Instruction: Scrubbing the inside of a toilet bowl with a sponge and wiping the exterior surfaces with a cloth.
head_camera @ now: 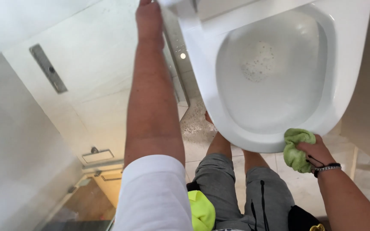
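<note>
Right hand [317,150] clenched round a crumpled green microfibre cloth [297,147], pressed vs the front rim of a white ceramic toilet bowl [206,81], cloth touching the outer edge at the near-right curve. Beaded bracelet w/ dark band [327,168] on that wrist. Left hand [149,17] stretched far up to the top frame edge, at the raised white lid [180,6] by the hinge; fingers cut off by the frame, so grip there can't be told. Left forearm across the view btwn glass shower wall [86,90] and bowl, blocking part of the tiled floor [195,124]. Bowl interior wet, speckled at the drain. Below: bare knees in grey shorts [236,192] just under the rim, neon yellow item [202,209] at the waist, white sleeve [153,192] in front. Metal handle strip [48,68] on the glass, well apart from both hands
</note>
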